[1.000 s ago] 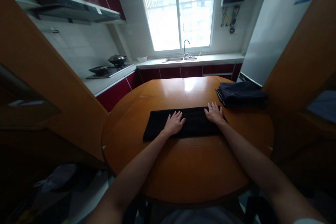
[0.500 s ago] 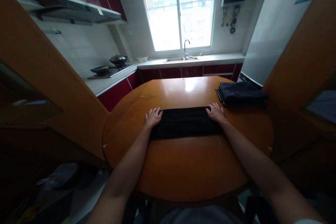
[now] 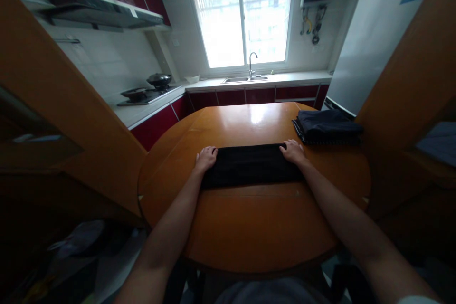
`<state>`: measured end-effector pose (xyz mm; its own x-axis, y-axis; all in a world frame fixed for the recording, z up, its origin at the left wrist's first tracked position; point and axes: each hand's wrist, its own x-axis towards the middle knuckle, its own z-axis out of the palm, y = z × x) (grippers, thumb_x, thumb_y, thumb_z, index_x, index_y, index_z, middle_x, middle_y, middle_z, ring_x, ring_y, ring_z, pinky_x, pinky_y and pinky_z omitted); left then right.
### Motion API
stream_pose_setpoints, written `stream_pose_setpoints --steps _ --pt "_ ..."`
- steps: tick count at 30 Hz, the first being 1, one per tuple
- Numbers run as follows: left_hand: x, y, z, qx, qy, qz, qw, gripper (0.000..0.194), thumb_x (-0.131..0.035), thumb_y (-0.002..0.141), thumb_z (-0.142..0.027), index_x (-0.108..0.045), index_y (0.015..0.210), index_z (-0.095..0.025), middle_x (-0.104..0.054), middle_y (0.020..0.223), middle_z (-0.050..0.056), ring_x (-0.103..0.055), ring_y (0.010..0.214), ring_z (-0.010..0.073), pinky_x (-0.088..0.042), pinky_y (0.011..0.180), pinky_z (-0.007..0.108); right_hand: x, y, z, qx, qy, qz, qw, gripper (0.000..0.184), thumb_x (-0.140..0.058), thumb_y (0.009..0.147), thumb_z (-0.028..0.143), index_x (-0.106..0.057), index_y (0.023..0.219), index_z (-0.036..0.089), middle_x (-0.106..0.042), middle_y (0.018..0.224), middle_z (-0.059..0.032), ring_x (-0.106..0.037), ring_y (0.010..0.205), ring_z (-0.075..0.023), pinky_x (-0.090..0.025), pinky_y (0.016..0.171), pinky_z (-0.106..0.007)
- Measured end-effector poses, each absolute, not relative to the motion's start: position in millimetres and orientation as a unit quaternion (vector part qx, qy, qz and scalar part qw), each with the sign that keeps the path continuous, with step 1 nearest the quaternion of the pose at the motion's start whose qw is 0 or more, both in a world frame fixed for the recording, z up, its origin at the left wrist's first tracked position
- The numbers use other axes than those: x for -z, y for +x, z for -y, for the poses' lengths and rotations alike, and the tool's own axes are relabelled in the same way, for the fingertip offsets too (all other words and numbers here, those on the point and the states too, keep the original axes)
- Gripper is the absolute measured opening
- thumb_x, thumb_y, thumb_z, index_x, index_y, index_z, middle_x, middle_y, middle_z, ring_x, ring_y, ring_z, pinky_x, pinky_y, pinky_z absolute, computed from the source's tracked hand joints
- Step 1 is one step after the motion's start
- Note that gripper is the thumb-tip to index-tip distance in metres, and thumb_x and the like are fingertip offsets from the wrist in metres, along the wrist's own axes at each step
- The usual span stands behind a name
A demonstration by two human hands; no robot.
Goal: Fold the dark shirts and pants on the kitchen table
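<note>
black cloth (image 3: 252, 166) lies folded mid-frame; i rest left hand (image 3: 205, 158) and right hand (image 3: 294, 153) at opposite ends, fingers slightly bent, likely to square it; can't tell if they're pinching.

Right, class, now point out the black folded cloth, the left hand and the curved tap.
Black folded cloth (image 3: 254, 166): head view, middle of its upper surface.
Left hand (image 3: 206, 157): head view, back of the hand.
Curved tap (image 3: 250, 64): head view, its upright stem.
</note>
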<state>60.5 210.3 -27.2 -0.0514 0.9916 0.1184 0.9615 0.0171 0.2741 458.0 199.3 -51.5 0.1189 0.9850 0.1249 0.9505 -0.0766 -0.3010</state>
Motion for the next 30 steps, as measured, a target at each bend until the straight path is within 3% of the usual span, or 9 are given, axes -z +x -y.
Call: stream_pose_setpoints --steps 10,15,17,21,25,30 --pt "30 62 -214 -0.138 0.674 -0.725 0.04 0.038 -0.032 0.103 -0.043 -0.058 0.121 -0.024 -0.059 0.136 0.012 -0.052 0.128 0.0279 -0.038 0.108 0.046 51 458 -199 -0.051 -0.732 0.662 0.154 0.049 -0.044 0.1 0.043 -0.055 0.138 0.015 -0.048 0.15 -0.0142 -0.035 0.141 -0.0274 -0.028 0.114 -0.044" --pt "30 62 -213 -0.136 0.672 -0.727 0.043 0.041 -0.028 0.104 -0.041 -0.059 0.126 -0.025 -0.056 0.141 0.01 -0.051 0.131 0.0266 -0.036 0.111 0.046 50 458 -199 -0.05 -0.733 0.658 0.165 0.05 -0.047 0.099 0.042 -0.055 0.139 0.014 -0.047 0.15 -0.0151 -0.037 0.141 -0.0278 -0.03 0.114 -0.042" --pt "28 62 -211 -0.137 0.667 -0.731 0.046 0.044 -0.028 0.103 -0.042 -0.056 0.132 -0.026 -0.05 0.149 0.01 -0.045 0.137 0.0282 -0.032 0.115 0.052 47 460 -199 -0.042 -0.742 0.646 0.175 0.05 -0.048 0.098 0.04 -0.055 0.139 0.012 -0.049 0.148 -0.0168 -0.041 0.139 -0.0281 -0.032 0.113 -0.039" --pt "18 74 -201 -0.145 0.662 -0.735 0.023 0.054 -0.029 0.102 -0.047 -0.045 0.147 -0.02 -0.032 0.161 0.015 -0.023 0.15 0.0349 -0.018 0.118 0.064 36 472 -194 -0.041 -0.784 0.593 0.176 0.049 -0.053 0.094 0.036 -0.059 0.134 0.009 -0.059 0.135 -0.0214 -0.054 0.126 -0.0317 -0.041 0.104 -0.037" --pt "9 117 -174 -0.173 0.752 -0.636 0.008 0.052 -0.031 0.104 -0.043 -0.048 0.145 -0.018 -0.039 0.158 0.012 -0.028 0.149 0.0278 -0.021 0.121 0.051 23 489 -188 -0.083 -0.806 0.558 0.179 0.041 -0.06 0.09 0.038 -0.069 0.119 0.01 -0.067 0.12 -0.0226 -0.064 0.114 -0.0326 -0.049 0.092 -0.036" --pt "17 180 -137 -0.158 0.857 -0.49 0.033 0.051 -0.03 0.105 -0.044 -0.046 0.148 -0.02 -0.04 0.158 0.008 -0.029 0.149 0.0217 -0.024 0.121 0.043 15 505 -182 -0.181 -0.788 0.549 0.21 0.025 -0.074 0.08 0.036 -0.074 0.091 0.013 -0.072 0.082 -0.0144 -0.071 0.085 -0.0282 -0.053 0.069 -0.03"
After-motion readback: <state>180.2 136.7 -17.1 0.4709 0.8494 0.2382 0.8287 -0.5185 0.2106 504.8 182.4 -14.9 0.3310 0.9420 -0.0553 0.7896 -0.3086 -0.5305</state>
